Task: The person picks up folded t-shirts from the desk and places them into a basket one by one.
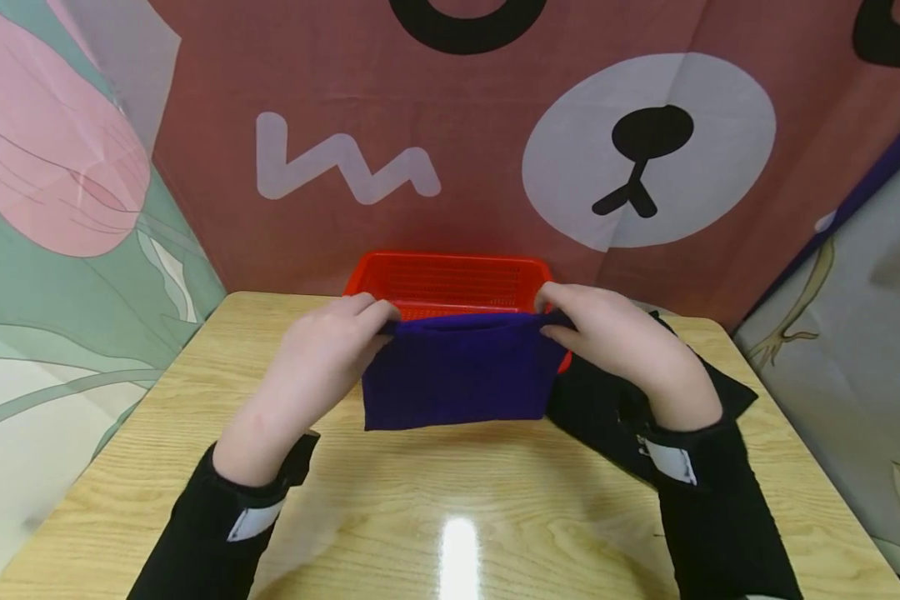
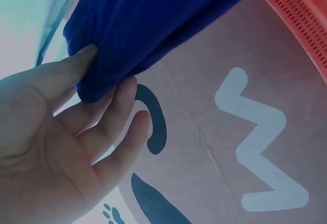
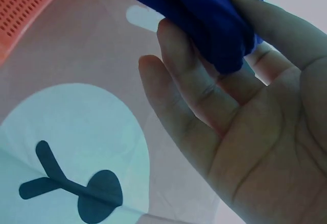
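A folded dark blue cloth [image 1: 461, 375] hangs stretched between both hands, in front of a red basket [image 1: 457, 268]. My left hand [image 1: 330, 342] pinches its upper left corner; in the left wrist view the thumb lies on the blue fabric [image 2: 138, 25] with fingers behind it. At the upper right corner, my right hand [image 1: 607, 333] pinches the cloth between thumb and fingers. The right wrist view shows the bunched fabric [image 3: 209, 25] in that grip. The cloth hides the lower front of the basket.
Black folded fabric [image 1: 600, 408] lies on the wooden table [image 1: 375, 508] at the right, partly under the right forearm. Behind the table hangs a brown printed curtain [image 1: 480, 150] with a bear face. Another printed sheet [image 1: 67, 275] hangs at the left.
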Demonstrator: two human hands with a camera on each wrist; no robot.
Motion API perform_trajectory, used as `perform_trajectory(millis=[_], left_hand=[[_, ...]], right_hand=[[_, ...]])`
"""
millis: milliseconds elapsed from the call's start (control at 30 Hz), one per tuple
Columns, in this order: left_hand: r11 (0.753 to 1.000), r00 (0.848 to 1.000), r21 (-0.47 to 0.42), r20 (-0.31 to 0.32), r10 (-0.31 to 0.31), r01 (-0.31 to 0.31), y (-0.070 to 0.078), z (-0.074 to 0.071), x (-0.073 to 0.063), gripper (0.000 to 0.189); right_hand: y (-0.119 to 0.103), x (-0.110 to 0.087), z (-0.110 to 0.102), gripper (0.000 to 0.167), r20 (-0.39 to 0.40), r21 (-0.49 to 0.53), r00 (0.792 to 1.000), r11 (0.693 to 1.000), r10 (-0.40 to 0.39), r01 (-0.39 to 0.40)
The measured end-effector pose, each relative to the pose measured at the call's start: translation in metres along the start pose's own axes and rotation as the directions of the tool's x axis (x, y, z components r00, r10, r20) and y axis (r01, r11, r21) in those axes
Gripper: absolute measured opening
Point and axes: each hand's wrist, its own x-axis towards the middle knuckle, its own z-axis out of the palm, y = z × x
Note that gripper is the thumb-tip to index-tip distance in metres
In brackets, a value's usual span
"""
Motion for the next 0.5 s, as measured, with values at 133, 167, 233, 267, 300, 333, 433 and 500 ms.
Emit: perform_trajectory(millis=[133,167,233,267,300,333,433,500], left_hand=[[0.999,0.999,-0.043,-0.038,-0.021,0.019,-0.005,-0.004,0.01,0.017],[0.998,0.999,-0.054,-0.046,-0.024,0.022,-0.007,-0.004,0.012,0.017],[0.996,0.998,-0.077,-0.05,-0.036,0.032,-0.011,-0.003,0.016,0.016],[0.996,0.998,-0.081,-0.046,-0.044,0.04,-0.013,-0.002,0.019,0.016],[0.995,0.998,-0.087,-0.039,-0.054,0.05,-0.015,-0.002,0.021,0.016],[0.993,0.997,-0.095,-0.03,-0.067,0.064,-0.017,-0.001,0.023,0.016],[0.986,0.994,-0.125,-0.008,-0.11,0.108,-0.021,0.0,0.029,0.016],[0.979,0.99,-0.153,0.0,-0.138,0.136,-0.024,0.001,0.034,0.016]], right_hand=[[0.0,0.004,-0.01,0.02,0.003,0.002,1.0,1.0,0.006,-0.006],[0.0,0.005,-0.012,0.019,0.0,0.003,1.0,1.0,0.005,-0.005],[0.0,0.008,-0.015,0.019,-0.007,-0.002,1.0,1.0,0.007,-0.007],[0.001,0.01,-0.017,0.018,-0.009,-0.006,1.0,1.0,0.011,-0.011],[0.001,0.011,-0.017,0.018,-0.012,-0.012,1.0,1.0,0.013,-0.014],[0.002,0.013,-0.018,0.018,-0.015,-0.016,1.0,1.0,0.016,-0.016],[0.003,0.017,-0.022,0.019,-0.022,-0.025,0.999,0.999,0.024,-0.025],[0.004,0.02,-0.024,0.019,-0.029,-0.03,0.999,0.999,0.028,-0.028]])
